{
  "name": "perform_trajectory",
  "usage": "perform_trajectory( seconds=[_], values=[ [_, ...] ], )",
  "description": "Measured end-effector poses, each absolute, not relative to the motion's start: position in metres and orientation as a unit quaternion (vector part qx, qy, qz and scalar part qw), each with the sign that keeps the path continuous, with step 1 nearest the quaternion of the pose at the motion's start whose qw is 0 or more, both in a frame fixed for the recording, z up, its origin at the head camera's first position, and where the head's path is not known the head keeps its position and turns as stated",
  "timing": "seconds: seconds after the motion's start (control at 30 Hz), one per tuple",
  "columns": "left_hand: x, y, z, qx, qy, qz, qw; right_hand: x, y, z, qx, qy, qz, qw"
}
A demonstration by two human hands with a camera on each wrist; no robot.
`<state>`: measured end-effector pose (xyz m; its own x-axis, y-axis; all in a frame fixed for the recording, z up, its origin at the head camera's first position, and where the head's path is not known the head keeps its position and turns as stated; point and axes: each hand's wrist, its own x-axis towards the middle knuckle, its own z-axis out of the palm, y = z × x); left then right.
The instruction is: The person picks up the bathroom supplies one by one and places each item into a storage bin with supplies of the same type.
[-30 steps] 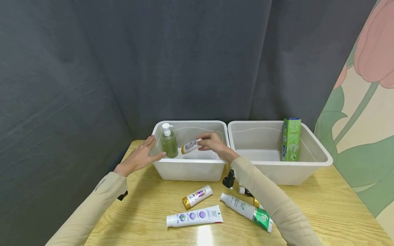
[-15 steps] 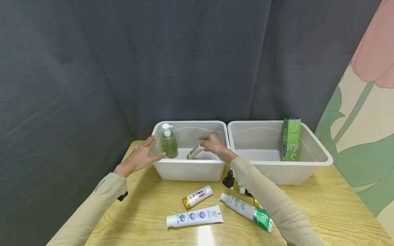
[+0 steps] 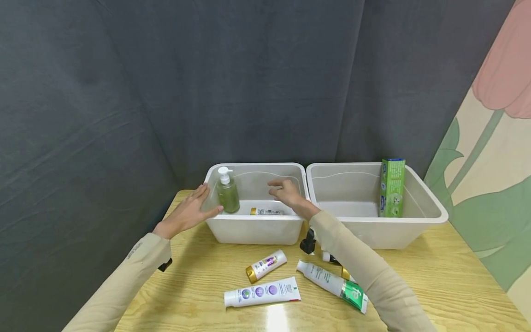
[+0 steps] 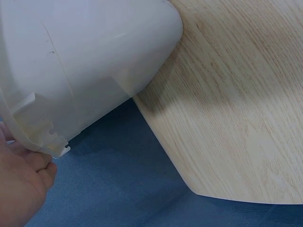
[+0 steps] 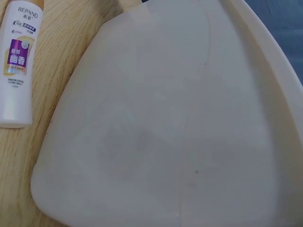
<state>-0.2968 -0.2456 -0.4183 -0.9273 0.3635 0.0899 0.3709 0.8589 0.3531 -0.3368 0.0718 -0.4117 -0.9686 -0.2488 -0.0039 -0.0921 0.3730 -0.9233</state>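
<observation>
In the head view my right hand (image 3: 286,193) is over the left white bin (image 3: 253,230), fingers loosely bent and holding nothing. Below it, a small white bottle with a gold cap (image 3: 267,212) lies on the bin floor, partly hidden by the front wall. A green pump bottle (image 3: 228,196) stands upright at the bin's left side. My left hand (image 3: 191,210) rests on that bin's left rim, fingers extended and thumb at the front edge. The left wrist view shows part of the left hand (image 4: 23,184) at the rim. The right wrist view shows no hand.
A second white bin (image 3: 373,230) adjoins on the right, holding an upright green box (image 3: 392,189). On the wooden table lie a white gold-capped bottle (image 3: 266,266), a white tube (image 3: 263,293) and a green-and-white tube (image 3: 332,285). A dark bottle (image 3: 329,258) is partly hidden by my right forearm.
My right hand has let go of the small white bottle, which was tilted in its fingers and now lies flat in the left bin. My left hand has stayed in place.
</observation>
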Motion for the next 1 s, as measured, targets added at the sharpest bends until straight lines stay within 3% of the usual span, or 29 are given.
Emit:
perform_trajectory(
  seconds=[1.0],
  values=[
    [-0.2959, -0.2451, -0.4168, -0.193, -0.962, -0.195, 0.013, -0.3328, 0.0766, -0.4041, -0.133, 0.795, -0.586, 0.082]
  ],
)
